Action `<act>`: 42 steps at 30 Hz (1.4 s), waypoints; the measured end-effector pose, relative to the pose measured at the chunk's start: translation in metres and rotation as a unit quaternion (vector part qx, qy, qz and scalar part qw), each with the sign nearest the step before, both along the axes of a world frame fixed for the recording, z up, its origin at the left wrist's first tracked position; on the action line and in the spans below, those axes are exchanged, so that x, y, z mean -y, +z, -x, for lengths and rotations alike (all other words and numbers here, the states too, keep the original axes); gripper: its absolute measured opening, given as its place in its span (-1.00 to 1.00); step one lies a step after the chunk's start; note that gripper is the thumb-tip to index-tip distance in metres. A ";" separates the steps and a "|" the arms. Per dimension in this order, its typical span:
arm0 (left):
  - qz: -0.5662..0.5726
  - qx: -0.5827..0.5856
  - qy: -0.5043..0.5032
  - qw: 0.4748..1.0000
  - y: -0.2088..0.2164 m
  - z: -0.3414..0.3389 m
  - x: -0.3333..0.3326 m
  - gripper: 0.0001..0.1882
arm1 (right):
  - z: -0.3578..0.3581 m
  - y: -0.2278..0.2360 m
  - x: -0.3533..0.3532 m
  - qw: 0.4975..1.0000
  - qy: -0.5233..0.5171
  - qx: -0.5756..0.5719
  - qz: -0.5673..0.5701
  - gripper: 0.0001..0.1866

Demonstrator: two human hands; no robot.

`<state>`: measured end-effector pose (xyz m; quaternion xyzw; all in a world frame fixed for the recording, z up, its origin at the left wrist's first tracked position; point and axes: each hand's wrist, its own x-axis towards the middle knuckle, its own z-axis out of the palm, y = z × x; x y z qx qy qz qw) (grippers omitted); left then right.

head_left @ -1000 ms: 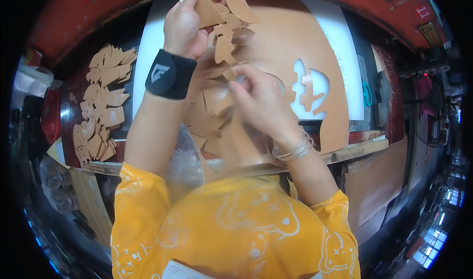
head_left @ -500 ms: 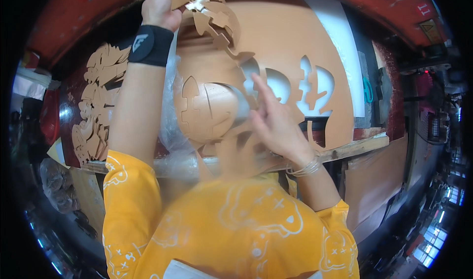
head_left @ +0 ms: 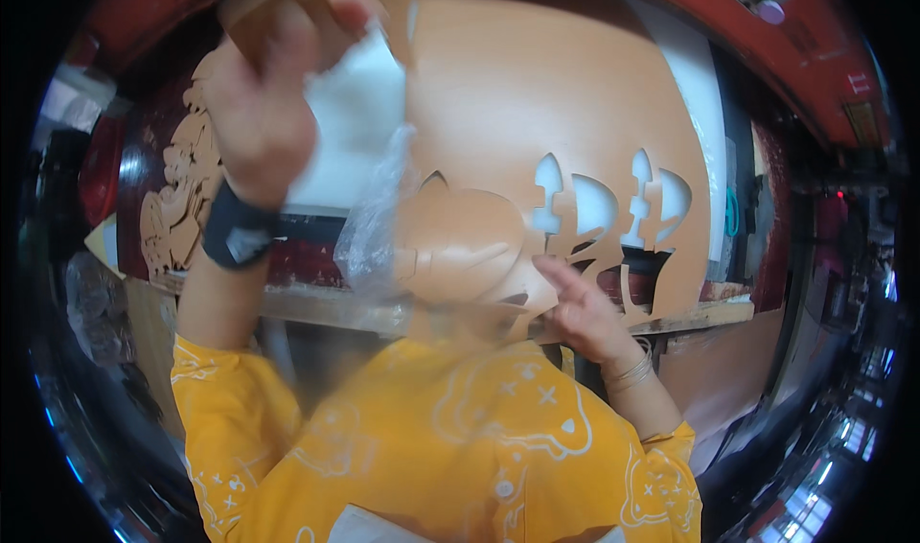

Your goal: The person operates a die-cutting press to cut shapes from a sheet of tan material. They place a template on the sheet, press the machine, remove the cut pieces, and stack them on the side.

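Observation:
My left hand (head_left: pixel 264 121), blurred, is raised at the upper left with its fingers closed around tan cut-out pieces (head_left: pixel 268 11). Their shapes are smeared. Below and to the right spreads a large tan leather-like sheet (head_left: pixel 517 73), with several leaf-shaped and curved openings along its near part. My right hand (head_left: pixel 585 318) is at the sheet's near edge, its fingers stretched out and nothing seen in them. Left of that hand, a rounded tan part (head_left: pixel 460 236) with cut lines lies in the near corner of the sheet.
Stacks of tan cut pieces (head_left: pixel 177 198) lie on the dark red surface at the left. Crumpled clear plastic (head_left: pixel 374 236) hangs by the sheet's left edge. A white board (head_left: pixel 355 112) shows beneath. A wooden rail (head_left: pixel 700 315) runs along the front; a red machine beam (head_left: pixel 815 40) is overhead.
My left hand has swung left and nearer with the cut pieces, away from the sheet. My right hand has moved right and nearer. The view has shifted, and more white board shows at left.

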<state>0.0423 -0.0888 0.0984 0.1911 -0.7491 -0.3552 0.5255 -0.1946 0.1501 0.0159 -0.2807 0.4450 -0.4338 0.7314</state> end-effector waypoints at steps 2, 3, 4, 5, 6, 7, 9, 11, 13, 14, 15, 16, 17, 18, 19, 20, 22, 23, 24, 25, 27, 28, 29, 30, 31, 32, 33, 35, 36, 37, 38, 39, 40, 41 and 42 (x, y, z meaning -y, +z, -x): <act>-0.066 -0.086 -0.133 0.985 -0.014 0.005 -0.044 -0.79 | -0.002 -0.007 0.007 0.982 0.167 -0.062 0.055 -0.38; -0.053 0.065 -0.134 0.987 -0.010 -0.005 -0.052 -0.83 | -0.005 -0.009 0.012 0.977 0.208 -0.039 0.023 -0.48; 0.035 0.115 -0.122 0.985 -0.013 -0.004 -0.062 -0.80 | -0.009 -0.011 0.018 0.978 0.204 -0.018 0.030 -0.45; 0.049 0.147 -0.121 0.980 -0.014 -0.004 -0.070 -0.84 | -0.015 -0.012 0.025 0.979 0.200 0.001 0.037 -0.41; 0.089 0.158 -0.136 0.974 -0.013 -0.005 -0.075 -0.84 | -0.020 -0.013 0.032 0.980 0.189 0.031 0.048 -0.38; 0.090 0.149 -0.115 0.978 -0.012 -0.008 -0.077 -0.84 | -0.028 -0.012 0.035 0.983 0.166 0.068 0.037 -0.43; 0.116 0.136 -0.096 0.979 -0.008 -0.015 -0.082 -0.73 | -0.035 -0.008 0.041 0.961 0.273 -0.042 0.004 -0.44; 0.151 0.146 -0.082 0.974 -0.007 -0.022 -0.089 -0.74 | -0.038 -0.002 0.041 0.955 0.292 -0.017 -0.048 -0.47; 0.165 0.177 -0.081 0.967 -0.010 -0.027 -0.101 -0.75 | -0.038 0.003 0.036 0.959 0.204 0.136 -0.143 -0.50; 0.176 0.180 -0.080 0.964 -0.013 -0.029 -0.108 -0.75 | -0.037 0.005 0.034 0.957 0.193 0.169 -0.133 -0.50; 0.187 0.190 -0.086 0.960 -0.016 -0.030 -0.115 -0.75 | -0.036 0.006 0.031 0.954 0.183 0.200 -0.131 -0.51; 0.193 0.205 -0.094 0.955 -0.021 -0.030 -0.122 -0.75 | -0.035 0.006 0.029 0.945 0.174 0.247 -0.124 -0.51; 0.222 0.211 -0.103 0.946 -0.025 -0.030 -0.128 -0.69 | -0.035 0.006 0.027 0.940 0.175 0.253 -0.147 -0.52; 0.222 0.242 -0.126 0.936 -0.027 -0.031 -0.137 -0.71 | -0.035 0.006 0.025 0.931 0.178 0.274 -0.165 -0.52; 0.211 0.276 -0.143 0.927 -0.030 -0.032 -0.148 -0.73 | -0.035 0.005 0.023 0.918 0.182 0.295 -0.191 -0.53; 0.216 0.291 -0.157 0.919 -0.032 -0.033 -0.156 -0.75 | -0.034 0.004 0.022 0.912 0.179 0.314 -0.193 -0.54; 0.181 0.338 -0.194 0.903 -0.039 -0.033 -0.165 -0.64 | -0.034 0.000 0.017 0.889 0.178 0.362 -0.219 -0.55; 0.166 0.335 -0.196 0.907 -0.043 -0.032 -0.168 -0.61 | -0.033 -0.003 0.015 0.910 0.165 0.316 -0.213 -0.51; 0.148 0.347 -0.210 0.902 -0.045 -0.032 -0.170 -0.58 | -0.033 -0.006 0.012 0.925 0.149 0.279 -0.211 -0.48; 0.166 0.339 -0.203 0.904 -0.048 -0.031 -0.170 -0.57 | -0.032 -0.010 0.009 0.928 0.138 0.283 -0.199 -0.45; 0.183 0.362 -0.208 0.890 -0.050 -0.030 -0.169 -0.53 | -0.031 -0.020 0.004 0.924 0.124 0.322 -0.165 -0.46; 0.182 0.354 -0.217 0.891 -0.051 -0.029 -0.168 -0.54 | -0.030 -0.026 0.002 0.914 0.119 0.361 -0.142 -0.46; 0.170 0.357 -0.227 0.890 -0.050 -0.028 -0.167 -0.54 | -0.030 -0.032 0.001 0.908 0.121 0.375 -0.144 -0.48; 0.162 0.357 -0.241 0.888 -0.049 -0.028 -0.165 -0.55 | -0.030 -0.037 0.000 0.901 0.122 0.390 -0.146 -0.49; 0.167 0.361 -0.239 0.886 -0.048 -0.026 -0.163 -0.57 | -0.029 -0.041 0.001 0.894 0.122 0.404 -0.147 -0.51; 0.176 0.362 -0.241 0.883 -0.047 -0.025 -0.160 -0.58 | -0.029 -0.044 0.001 0.911 0.125 0.370 -0.135 -0.53; 0.197 0.364 -0.252 0.875 -0.046 -0.024 -0.157 -0.60 | -0.028 -0.045 0.003 0.925 0.127 0.335 -0.123 -0.55; 0.105 0.347 -0.310 0.879 -0.043 -0.022 -0.146 -0.64 | -0.028 -0.040 0.006 0.963 0.133 0.224 -0.074 -0.60; 0.051 0.340 -0.329 0.879 -0.040 -0.020 -0.136 -0.66 | -0.029 -0.035 0.008 0.979 0.137 0.146 -0.036 -0.64; 0.051 0.336 -0.292 0.894 -0.037 -0.019 -0.127 -0.72 | -0.030 -0.028 0.009 0.987 0.136 0.088 0.005 -0.67; -0.029 0.285 -0.222 0.932 -0.032 -0.020 -0.119 -0.76 | -0.031 -0.020 0.011 0.976 0.203 -0.070 0.029 -0.70; -0.336 0.179 -0.166 0.909 -0.026 -0.022 -0.114 -0.73 | -0.033 -0.012 0.010 0.941 0.263 -0.205 0.053 -0.71; -0.259 0.111 -0.084 0.956 -0.025 -0.017 -0.094 -0.64 | -0.035 -0.003 0.010 0.886 0.301 -0.345 0.077 -0.70; -0.238 0.013 -0.016 0.971 -0.021 -0.016 -0.072 -0.61 | -0.038 0.004 0.008 0.879 0.277 -0.372 0.111 -0.72; -0.363 -0.122 0.003 0.924 -0.012 -0.021 -0.047 -0.63 | -0.041 0.010 0.007 0.875 0.262 -0.390 0.118 -0.72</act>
